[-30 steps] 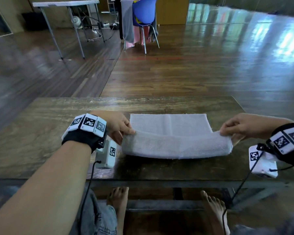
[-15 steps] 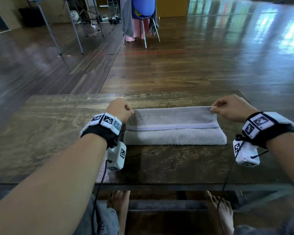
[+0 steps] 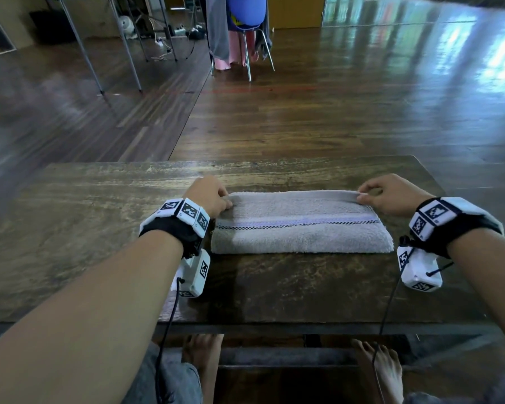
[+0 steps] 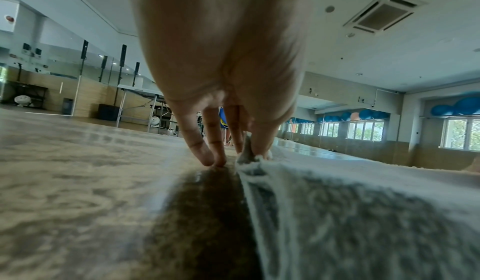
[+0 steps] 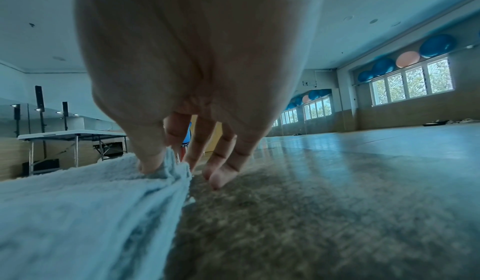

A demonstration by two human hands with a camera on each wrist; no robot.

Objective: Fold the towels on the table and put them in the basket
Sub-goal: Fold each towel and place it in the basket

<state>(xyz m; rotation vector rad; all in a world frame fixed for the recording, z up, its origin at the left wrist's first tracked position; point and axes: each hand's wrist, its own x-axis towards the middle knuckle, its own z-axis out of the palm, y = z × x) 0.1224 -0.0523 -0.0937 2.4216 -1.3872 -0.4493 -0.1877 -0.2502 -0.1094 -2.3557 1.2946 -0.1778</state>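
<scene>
towel (image 3: 301, 225) corners pinched by both hands, thumb grips clear only in wrist views

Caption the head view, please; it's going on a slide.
Both hands, left hand and right hand, pinch the folded grey towel's far corners on the wooden table.

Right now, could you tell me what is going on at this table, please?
A person is folding a grey towel on the wooden table. The left hand and right hand each pinch a far corner, with the towel folded into a long strip lying flat. No basket is in view.
</scene>
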